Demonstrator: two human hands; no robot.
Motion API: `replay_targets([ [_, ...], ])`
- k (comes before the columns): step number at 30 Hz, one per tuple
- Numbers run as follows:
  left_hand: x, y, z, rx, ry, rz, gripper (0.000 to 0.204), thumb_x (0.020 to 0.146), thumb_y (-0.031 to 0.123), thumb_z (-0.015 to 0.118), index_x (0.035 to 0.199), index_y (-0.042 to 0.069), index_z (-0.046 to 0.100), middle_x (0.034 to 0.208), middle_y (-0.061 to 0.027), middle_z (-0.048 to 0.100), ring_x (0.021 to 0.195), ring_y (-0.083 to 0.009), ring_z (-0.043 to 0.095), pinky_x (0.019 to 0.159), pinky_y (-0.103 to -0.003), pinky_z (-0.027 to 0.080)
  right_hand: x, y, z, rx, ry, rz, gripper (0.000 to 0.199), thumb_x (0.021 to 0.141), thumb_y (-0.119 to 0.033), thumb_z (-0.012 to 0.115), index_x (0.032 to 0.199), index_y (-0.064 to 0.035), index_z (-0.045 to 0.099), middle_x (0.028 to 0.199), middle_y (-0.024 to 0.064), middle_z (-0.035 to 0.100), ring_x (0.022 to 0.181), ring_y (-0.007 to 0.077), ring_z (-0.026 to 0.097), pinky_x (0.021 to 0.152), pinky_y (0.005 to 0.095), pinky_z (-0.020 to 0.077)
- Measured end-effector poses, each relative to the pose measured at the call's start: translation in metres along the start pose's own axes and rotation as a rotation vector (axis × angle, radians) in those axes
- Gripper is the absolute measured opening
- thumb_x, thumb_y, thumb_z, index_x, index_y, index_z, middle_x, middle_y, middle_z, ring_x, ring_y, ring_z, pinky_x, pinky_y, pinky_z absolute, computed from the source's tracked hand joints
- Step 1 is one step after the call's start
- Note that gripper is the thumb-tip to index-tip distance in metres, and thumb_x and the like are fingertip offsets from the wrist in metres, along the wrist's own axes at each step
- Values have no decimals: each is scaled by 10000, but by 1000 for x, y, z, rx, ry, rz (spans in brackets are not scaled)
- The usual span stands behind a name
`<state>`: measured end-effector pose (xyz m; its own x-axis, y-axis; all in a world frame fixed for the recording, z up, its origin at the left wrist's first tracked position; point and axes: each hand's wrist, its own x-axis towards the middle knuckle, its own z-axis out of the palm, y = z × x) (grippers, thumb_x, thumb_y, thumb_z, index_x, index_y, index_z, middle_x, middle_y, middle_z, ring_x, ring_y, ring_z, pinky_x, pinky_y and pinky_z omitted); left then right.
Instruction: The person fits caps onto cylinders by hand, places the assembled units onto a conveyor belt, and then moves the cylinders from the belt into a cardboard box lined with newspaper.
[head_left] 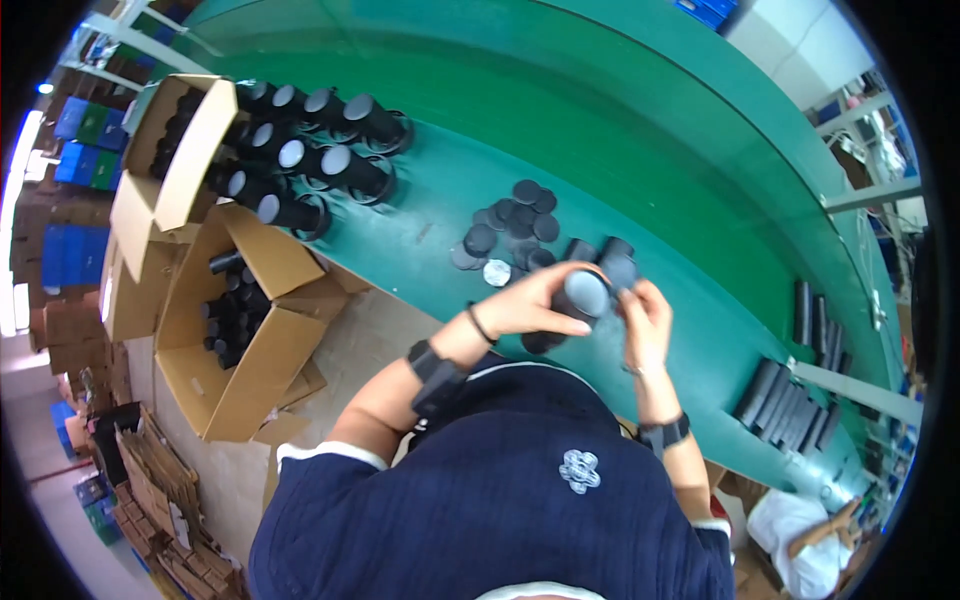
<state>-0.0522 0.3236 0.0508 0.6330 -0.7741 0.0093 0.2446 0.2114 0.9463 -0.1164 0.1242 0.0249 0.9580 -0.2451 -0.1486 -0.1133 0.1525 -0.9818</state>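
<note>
Plainly, the green worktop (430, 260) is the largest thing before us, slanting from ten o'clock down to four. At nine o'clock we see an open cardboard box (255, 375) with black cylinders inside. Rows of black cylinders with grey ends (355, 173) stand between ten and eleven o'clock on the worktop, beside another open carton (198, 155). Between three and four o'clock we have a bundle of dark tubes (785, 408) lying side by side.

Near three o'clock, our left hand (525, 305) has its fingers clamped around a black grey-ended cylinder (584, 293). Just right of it, our right hand (650, 320) has its fingers bent close together at the edge of a round grey face (620, 270); we cannot tell whether they grip it. Smallest, between twelve and one o'clock, lie loose black discs (520, 215), partly overlapping, with one whitish disc (497, 272) at the near edge.
</note>
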Motion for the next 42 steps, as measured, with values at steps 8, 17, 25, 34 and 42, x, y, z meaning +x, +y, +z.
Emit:
replay_targets([
  [8,52,-27,82,40,-356,-57,611,738,107,776,1257,27,464,1144,-52,558,1083,-136,512,938,-296,428,-63,-20,-92,358,52,205,438,977,-343,429,1233,2,513,976,46,605,779,128,562,653,264,465],
  [17,74,-40,125,219,-510,-36,633,708,178,796,1240,34,486,1207,-99,464,1201,-216,419,1025,-335,336,-83,-32,-161,520,-335,242,548,961,-350,480,1358,10,367,1191,169,537,977,244,603,749,347,565],
  [25,87,-83,137,244,-352,-165,645,753,58,746,1311,89,421,1194,-28,483,1129,-139,477,925,-287,437,-98,-7,-211,1002,-257,179,582,919,-307,551,1384,-49,313,1226,242,488,946,294,604,798,363,558],
  [34,99,-117,136,238,-365,-217,708,745,80,756,1335,40,368,1236,-96,492,1170,-178,461,1002,-317,381,-90,-32,-199,-253,-84,-15,582,771,-38,682,1314,-36,470,1242,110,524,1075,211,560,949,372,475],
  [42,109,-136,126,309,-397,-185,800,698,145,802,1319,29,311,1176,-156,505,1144,-226,490,985,-346,390,-76,-36,-182,-609,-122,-163,548,703,-32,736,1224,-43,569,1203,130,538,1089,249,559,938,331,461],
])
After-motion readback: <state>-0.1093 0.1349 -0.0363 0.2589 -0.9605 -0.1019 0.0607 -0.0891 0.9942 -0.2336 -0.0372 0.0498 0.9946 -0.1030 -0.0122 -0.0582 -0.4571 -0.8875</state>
